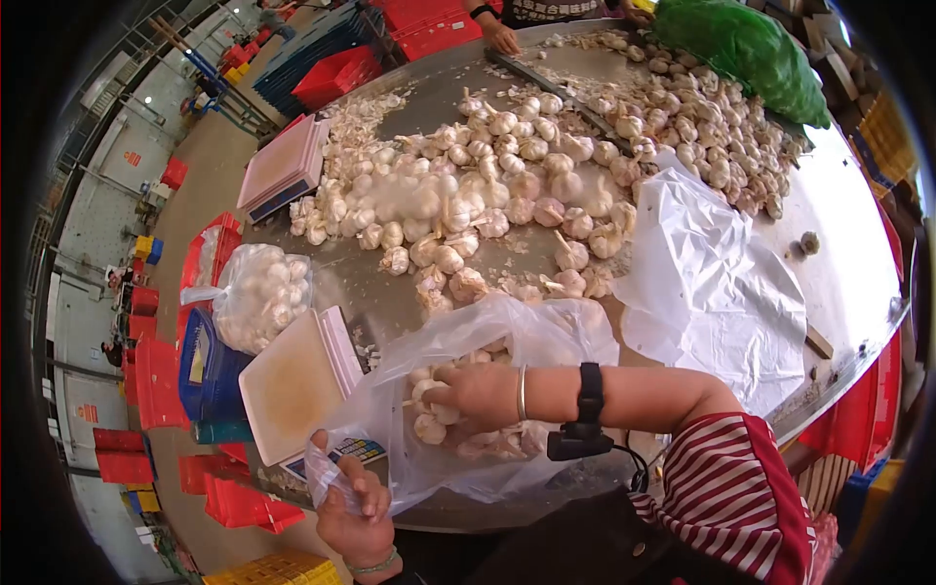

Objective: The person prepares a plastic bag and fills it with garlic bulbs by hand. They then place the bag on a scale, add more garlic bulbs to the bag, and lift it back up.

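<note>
Head view: the right hand (pixel 478 393) is inside the plastic bag (pixel 507 341), fingers closed around garlic (pixel 429 395). The left hand (pixel 356 507) pinches the bag's edge, below the scale (pixel 292 385). The big garlic pile (pixel 468 195) lies above the bag.

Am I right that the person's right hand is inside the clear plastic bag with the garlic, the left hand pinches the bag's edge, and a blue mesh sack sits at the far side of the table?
Not quite. The head view shows the mesh sack is green, not blue. The rest holds: the right hand is inside the clear plastic bag among garlic, and the left hand pinches the bag's edge.
</note>
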Tool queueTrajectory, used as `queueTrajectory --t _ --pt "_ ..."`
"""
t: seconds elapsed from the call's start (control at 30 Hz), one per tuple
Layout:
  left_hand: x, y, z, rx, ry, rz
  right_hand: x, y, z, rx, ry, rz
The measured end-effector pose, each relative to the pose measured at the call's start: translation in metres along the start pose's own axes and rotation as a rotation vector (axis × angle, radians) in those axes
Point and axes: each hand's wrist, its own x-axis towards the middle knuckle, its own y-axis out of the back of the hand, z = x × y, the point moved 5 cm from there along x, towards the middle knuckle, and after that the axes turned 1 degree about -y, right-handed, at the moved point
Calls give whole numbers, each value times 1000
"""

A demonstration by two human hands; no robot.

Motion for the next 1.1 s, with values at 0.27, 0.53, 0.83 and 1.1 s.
queueTrajectory --t 0.27,0.53,0.83,1.1 --pt "-13 -1 1 -52 -49 -11 -92 141 99 -399 -606 517" --pt "-16 4 3 -48 -31 -19 -302 96 173 -419 -1391 455" --pt "-8 -19 -17 48 18 -182 -445 19 127 -321 -1562 576" --pt "-5 -30 -21 43 63 -147 -436 36 89 -213 -1351 232"
